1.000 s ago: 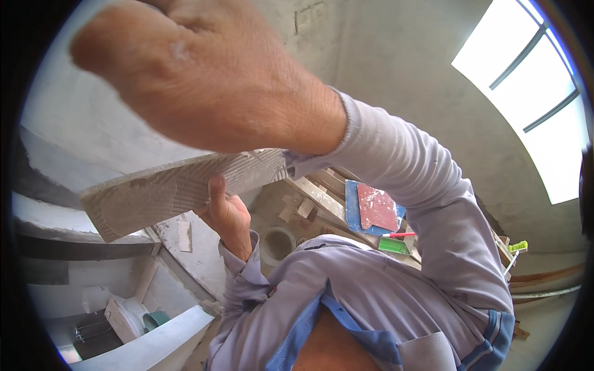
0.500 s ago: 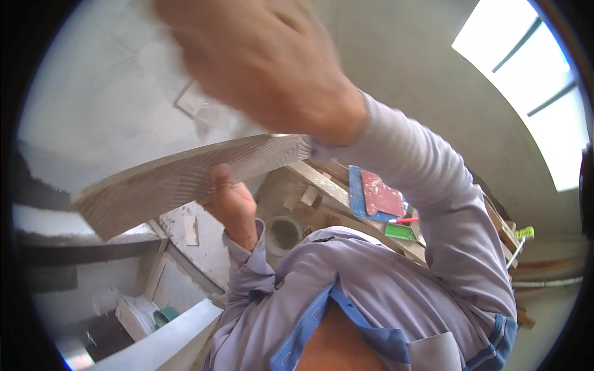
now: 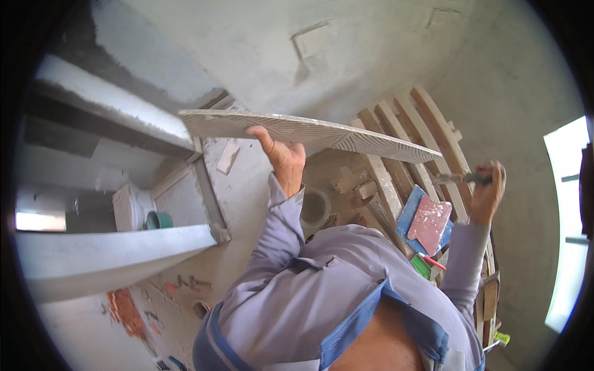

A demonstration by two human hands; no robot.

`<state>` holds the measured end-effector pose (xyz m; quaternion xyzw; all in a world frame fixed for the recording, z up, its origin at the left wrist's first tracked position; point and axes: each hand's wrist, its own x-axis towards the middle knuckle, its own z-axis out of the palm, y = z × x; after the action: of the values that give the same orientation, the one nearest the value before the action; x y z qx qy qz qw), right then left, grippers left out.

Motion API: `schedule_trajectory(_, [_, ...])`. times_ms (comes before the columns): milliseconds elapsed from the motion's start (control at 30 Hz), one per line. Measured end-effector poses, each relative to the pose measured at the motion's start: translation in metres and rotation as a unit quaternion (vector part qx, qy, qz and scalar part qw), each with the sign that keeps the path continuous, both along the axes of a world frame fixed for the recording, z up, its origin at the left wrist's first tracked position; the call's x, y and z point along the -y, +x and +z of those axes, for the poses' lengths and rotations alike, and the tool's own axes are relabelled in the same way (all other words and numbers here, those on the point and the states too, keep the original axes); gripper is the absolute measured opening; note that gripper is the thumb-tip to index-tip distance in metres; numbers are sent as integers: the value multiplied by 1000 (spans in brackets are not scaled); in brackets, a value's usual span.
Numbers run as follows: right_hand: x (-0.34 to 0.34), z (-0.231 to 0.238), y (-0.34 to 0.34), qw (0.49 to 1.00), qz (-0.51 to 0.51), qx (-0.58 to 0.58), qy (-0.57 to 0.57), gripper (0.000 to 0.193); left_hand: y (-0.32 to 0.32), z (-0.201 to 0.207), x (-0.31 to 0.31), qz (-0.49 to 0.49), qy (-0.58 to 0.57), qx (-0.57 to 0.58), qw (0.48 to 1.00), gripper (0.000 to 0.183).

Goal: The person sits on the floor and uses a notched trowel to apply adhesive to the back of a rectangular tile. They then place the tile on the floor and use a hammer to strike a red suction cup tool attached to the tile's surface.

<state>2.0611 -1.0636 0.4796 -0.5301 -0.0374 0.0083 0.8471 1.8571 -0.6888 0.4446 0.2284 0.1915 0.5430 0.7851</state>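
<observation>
My left hand (image 3: pixel 286 166) supports a large tile (image 3: pixel 322 137) from beneath, its thumb lying against the face with combed grey mortar. The tile is tilted and seen nearly edge-on, so its other face and most of my left fingers are hidden. Out to the right, past the tile's end, my right hand (image 3: pixel 489 196) is closed around the dark handle of a trowel (image 3: pixel 450 179). The trowel's thin grey blade points left toward the tile, apart from it, and is too blurred to show its exact shape.
Wooden slats (image 3: pixel 427 133) form a platform on the right. On it lie a blue board (image 3: pixel 405 217), a red board (image 3: pixel 430 219) spotted with mortar, and a green tray (image 3: pixel 421 266). A round bucket (image 3: pixel 315 209) stands below my left forearm. A pale ledge (image 3: pixel 117 250) juts in from the left.
My right hand has come down from the top centre to the right side. The tile now sits farther right in view and shows more edge-on. My whole view has turned.
</observation>
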Motion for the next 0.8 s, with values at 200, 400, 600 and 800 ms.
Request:
schedule_trajectory(200, [38,-42,-39,952,-147,58,-260,26,0,-64,-27,45,-80,-80,993,99])
schedule_trajectory(400, [70,-20,-46,947,-216,41,-233,26,-15,-148,-44,110,-203,-70,970,101])
schedule_trajectory(600, [98,-35,-62,976,-133,-168,44,17,-18,-174,-46,75,-281,-96,952,114])
schedule_trajectory(800, [50,-66,-79,961,76,-176,-197,59,-22,-183,-53,57,-273,-103,955,120])
